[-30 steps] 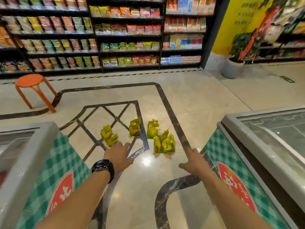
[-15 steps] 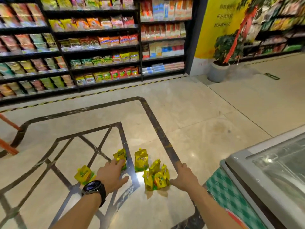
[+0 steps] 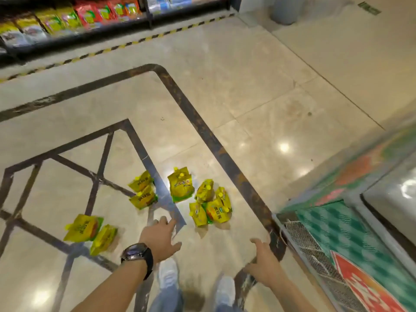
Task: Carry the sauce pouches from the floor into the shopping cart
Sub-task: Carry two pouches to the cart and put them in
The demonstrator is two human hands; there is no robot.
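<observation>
Several yellow sauce pouches lie on the shiny floor in front of me. A tight cluster (image 3: 211, 208) sits at the right, a single pouch (image 3: 181, 184) stands behind it, two pouches (image 3: 143, 193) lie to its left, and two more pouches (image 3: 90, 231) lie at the far left. My left hand (image 3: 161, 238), with a dark watch on the wrist, hovers with spread fingers just short of the middle pouches and holds nothing. My right hand (image 3: 263, 263) hangs relaxed and empty near the freezer. No shopping cart is in view.
A chest freezer (image 3: 351, 242) with green checkered cladding and a mesh grille stands close on the right. Stocked shelves (image 3: 74, 21) line the far wall behind a yellow-black floor stripe. A grey planter (image 3: 284, 10) stands far right. My white shoes (image 3: 168, 275) are below my hands.
I have stepped closer and tipped my view down, so the pouches now lie nearer and larger. Both hands have lowered toward the floor. The left freezer and orange stool have left the view.
</observation>
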